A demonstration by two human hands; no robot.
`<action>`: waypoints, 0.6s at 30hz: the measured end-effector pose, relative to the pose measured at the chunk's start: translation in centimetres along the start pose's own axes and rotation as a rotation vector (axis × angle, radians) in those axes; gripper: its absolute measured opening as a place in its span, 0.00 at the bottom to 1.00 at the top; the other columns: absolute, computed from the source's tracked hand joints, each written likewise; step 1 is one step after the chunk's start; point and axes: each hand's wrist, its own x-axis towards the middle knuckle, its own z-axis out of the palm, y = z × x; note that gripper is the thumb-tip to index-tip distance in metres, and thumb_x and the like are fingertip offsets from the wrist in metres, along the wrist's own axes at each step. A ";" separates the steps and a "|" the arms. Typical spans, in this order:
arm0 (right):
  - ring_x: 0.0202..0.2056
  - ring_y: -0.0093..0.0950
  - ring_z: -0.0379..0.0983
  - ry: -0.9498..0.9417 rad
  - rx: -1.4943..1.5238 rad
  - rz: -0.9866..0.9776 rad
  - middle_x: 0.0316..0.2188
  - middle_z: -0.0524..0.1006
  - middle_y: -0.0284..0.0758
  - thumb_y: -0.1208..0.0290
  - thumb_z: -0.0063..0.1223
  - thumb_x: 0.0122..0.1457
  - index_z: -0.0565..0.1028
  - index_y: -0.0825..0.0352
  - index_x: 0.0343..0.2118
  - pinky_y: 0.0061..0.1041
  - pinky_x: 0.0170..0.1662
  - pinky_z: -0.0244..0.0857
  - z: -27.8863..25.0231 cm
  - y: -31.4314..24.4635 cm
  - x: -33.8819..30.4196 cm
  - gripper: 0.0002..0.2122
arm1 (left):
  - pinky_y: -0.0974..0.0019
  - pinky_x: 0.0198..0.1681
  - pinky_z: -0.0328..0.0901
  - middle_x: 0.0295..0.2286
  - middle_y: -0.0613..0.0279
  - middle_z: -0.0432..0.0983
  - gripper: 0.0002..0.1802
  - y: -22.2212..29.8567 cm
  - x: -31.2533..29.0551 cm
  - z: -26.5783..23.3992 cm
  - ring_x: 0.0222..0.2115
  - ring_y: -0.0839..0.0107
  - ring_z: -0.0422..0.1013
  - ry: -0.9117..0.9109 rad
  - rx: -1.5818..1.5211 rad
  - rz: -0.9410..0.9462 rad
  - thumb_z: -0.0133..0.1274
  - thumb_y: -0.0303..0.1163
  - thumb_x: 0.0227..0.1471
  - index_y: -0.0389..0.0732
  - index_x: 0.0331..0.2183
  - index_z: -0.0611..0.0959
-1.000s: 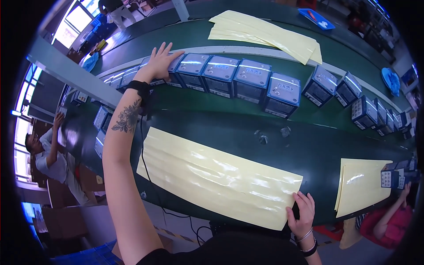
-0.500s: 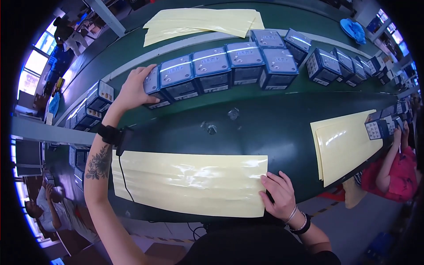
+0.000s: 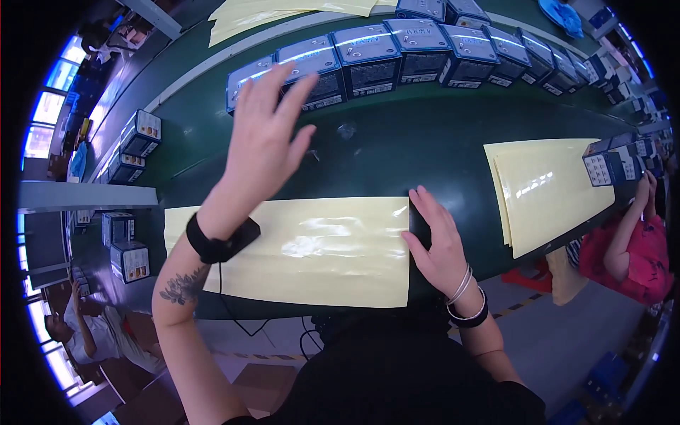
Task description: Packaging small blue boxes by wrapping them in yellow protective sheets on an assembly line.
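My left hand [image 3: 262,145] is raised over the dark green table with its fingers spread, holding nothing. Its fingertips overlap the left end of a curved row of blue boxes with pale tops [image 3: 367,60], and whether they touch is unclear. Below that wrist, a glossy pale-yellow sheet [image 3: 333,244] lies flat before me. My right hand [image 3: 439,248] rests by the sheet's right edge, fingers outstretched and thumb at the edge.
Another stack of yellow sheets [image 3: 545,191] lies at the right, with boxes [image 3: 613,161] on its far end near a co-worker in a red top [image 3: 630,262]. More boxes [image 3: 140,133] stand at the left. Further yellow sheets [image 3: 283,13] lie beyond the row.
My left hand has let go of the leftmost box and drawn back toward me. The row now meets the boxes on the right, closing the gap. My right hand stays by the sheet.
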 end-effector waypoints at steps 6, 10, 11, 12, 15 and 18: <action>0.55 0.41 0.66 -0.015 -0.066 -0.028 0.50 0.76 0.41 0.76 0.60 0.51 0.58 0.72 0.61 0.36 0.59 0.57 0.9 0.1 0.1 0.34 | 0.53 0.56 0.63 0.46 0.52 0.75 0.16 8.7 -4.5 4.0 0.52 0.57 0.69 -0.228 -0.375 0.179 0.61 0.26 0.41 0.37 0.37 0.82; 0.53 0.40 0.68 0.013 -0.063 -0.025 0.47 0.78 0.39 0.75 0.61 0.51 0.59 0.71 0.60 0.37 0.58 0.58 0.8 0.6 0.2 0.33 | 0.60 0.53 0.68 0.43 0.51 0.77 0.16 9.5 -4.6 6.4 0.48 0.59 0.72 -0.260 -0.453 0.174 0.61 0.27 0.42 0.35 0.37 0.82; 0.53 0.40 0.69 0.020 -0.056 -0.023 0.46 0.78 0.38 0.75 0.61 0.51 0.59 0.71 0.60 0.37 0.58 0.58 0.7 0.7 0.2 0.33 | 0.60 0.52 0.68 0.43 0.51 0.77 0.16 9.6 -4.6 6.4 0.48 0.59 0.73 -0.260 -0.452 0.172 0.62 0.27 0.42 0.35 0.37 0.82; 0.52 0.40 0.69 0.025 -0.050 -0.021 0.45 0.79 0.38 0.75 0.61 0.51 0.59 0.71 0.59 0.38 0.59 0.58 0.7 0.7 0.2 0.33 | 0.61 0.51 0.69 0.43 0.51 0.77 0.16 9.8 -4.7 6.3 0.47 0.59 0.73 -0.260 -0.450 0.170 0.62 0.28 0.42 0.35 0.37 0.82; 0.48 0.39 0.71 0.035 -0.067 -0.008 0.44 0.79 0.37 0.75 0.61 0.50 0.60 0.71 0.59 0.40 0.59 0.59 0.4 0.7 -0.1 0.32 | 0.62 0.50 0.70 0.43 0.52 0.78 0.17 10.6 -4.8 6.2 0.46 0.59 0.74 -0.258 -0.474 0.135 0.61 0.27 0.42 0.34 0.38 0.82; 0.48 0.39 0.72 0.027 -0.045 -0.001 0.44 0.79 0.38 0.76 0.61 0.50 0.63 0.70 0.57 0.40 0.60 0.58 -0.1 0.7 -0.2 0.30 | 0.63 0.50 0.70 0.43 0.52 0.78 0.16 11.2 -5.0 5.9 0.45 0.60 0.75 -0.253 -0.515 0.068 0.60 0.26 0.43 0.34 0.38 0.82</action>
